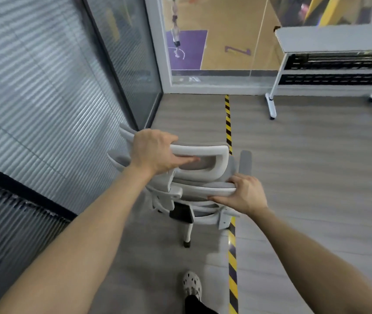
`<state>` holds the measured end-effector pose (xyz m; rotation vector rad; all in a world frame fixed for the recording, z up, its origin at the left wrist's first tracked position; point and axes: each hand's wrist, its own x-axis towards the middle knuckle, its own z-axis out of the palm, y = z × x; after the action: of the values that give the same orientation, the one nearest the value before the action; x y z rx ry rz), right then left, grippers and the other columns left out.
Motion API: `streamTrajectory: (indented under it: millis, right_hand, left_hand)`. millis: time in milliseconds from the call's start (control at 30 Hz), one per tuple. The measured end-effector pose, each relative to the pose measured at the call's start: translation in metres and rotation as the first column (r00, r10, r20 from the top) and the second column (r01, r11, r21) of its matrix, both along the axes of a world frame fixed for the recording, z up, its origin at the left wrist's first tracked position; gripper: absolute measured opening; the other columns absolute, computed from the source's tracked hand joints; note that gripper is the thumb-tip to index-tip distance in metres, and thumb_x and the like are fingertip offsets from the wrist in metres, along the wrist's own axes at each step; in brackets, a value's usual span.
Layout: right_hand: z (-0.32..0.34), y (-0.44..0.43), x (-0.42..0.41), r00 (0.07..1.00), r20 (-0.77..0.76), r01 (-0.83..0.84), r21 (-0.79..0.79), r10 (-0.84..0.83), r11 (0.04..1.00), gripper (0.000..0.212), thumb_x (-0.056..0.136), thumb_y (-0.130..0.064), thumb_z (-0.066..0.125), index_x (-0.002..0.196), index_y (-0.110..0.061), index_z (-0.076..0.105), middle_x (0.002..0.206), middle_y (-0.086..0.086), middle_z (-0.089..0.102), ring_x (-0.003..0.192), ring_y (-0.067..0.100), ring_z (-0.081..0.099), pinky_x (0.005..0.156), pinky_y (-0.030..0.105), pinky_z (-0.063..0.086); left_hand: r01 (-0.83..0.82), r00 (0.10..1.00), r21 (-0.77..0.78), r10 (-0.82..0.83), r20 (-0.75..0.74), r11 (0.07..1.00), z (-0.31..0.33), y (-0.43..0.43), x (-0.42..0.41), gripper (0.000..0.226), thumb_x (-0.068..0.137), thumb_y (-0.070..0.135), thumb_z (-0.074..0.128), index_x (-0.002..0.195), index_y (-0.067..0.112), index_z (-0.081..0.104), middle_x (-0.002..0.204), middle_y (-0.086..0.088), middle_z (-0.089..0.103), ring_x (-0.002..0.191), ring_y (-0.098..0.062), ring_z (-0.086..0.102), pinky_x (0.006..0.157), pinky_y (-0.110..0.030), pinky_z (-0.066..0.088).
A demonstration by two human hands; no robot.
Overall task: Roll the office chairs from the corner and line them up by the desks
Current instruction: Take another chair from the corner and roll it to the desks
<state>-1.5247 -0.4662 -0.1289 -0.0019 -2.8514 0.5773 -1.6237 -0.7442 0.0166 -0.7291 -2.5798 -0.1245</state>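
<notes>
A white-framed office chair (205,189) with grey mesh stands in front of me, seen from behind and above, close to the glass corner. My left hand (153,152) grips the top of its headrest (216,155). My right hand (244,193) holds the right edge of the backrest, just below the grey armrest (245,160). One chair leg with a black caster (187,242) shows beneath the seat. A white desk (336,39) on wheeled legs stands at the far right.
A glass partition with blinds (51,105) runs along the left and meets a window wall (223,41) ahead. Yellow-black tape (231,245) crosses the grey floor under the chair. My shoe (192,284) is at the bottom. The desk's feet (271,107) rest on the floor.
</notes>
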Motion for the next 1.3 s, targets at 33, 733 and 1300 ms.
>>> streamTrajectory:
  millis: [33, 733, 1300]
  right_hand:
    - [-0.001, 0.0, -0.013, 1.0, -0.013, 0.016, -0.013, -0.017, 1.0, 0.087, 0.06, -0.111, 0.054, 0.077, -0.028, 0.073, 0.068, -0.014, 0.059, 0.069, 0.013, 0.062, 0.07, 0.036, 0.053]
    - [-0.009, -0.008, -0.217, 0.9, -0.009, 0.433, -0.083, -0.435, 0.897, 0.077, 0.059, -0.101, 0.072, 0.086, -0.03, 0.07, 0.08, -0.02, 0.055, 0.088, 0.013, 0.06, 0.09, 0.032, 0.048]
    - [-0.016, -0.034, -0.337, 0.61, -0.126, 0.786, -0.031, -0.782, 0.618, 0.078, 0.065, -0.099, 0.072, 0.079, -0.022, 0.07, 0.076, -0.012, 0.059, 0.076, 0.014, 0.061, 0.076, 0.036, 0.052]
  left_hand:
    - [0.017, 1.0, 0.008, -0.017, 0.0, 1.0, 0.0, 0.002, -0.015, 0.091, 0.073, 0.111, 0.044, 0.053, 0.021, 0.042, 0.049, 0.009, 0.043, 0.049, -0.02, 0.048, 0.052, -0.035, 0.044]
    - [0.478, 0.878, 0.074, -0.476, -0.049, 0.875, 0.002, 0.063, -0.332, 0.089, 0.073, 0.103, 0.061, 0.052, 0.022, 0.032, 0.045, 0.012, 0.033, 0.045, -0.015, 0.038, 0.05, -0.027, 0.022]
    - [0.81, 0.586, 0.085, -0.807, -0.075, 0.58, -0.003, 0.164, -0.53, 0.086, 0.068, 0.105, 0.062, 0.051, 0.022, 0.047, 0.047, 0.01, 0.043, 0.047, -0.019, 0.045, 0.057, -0.03, 0.024]
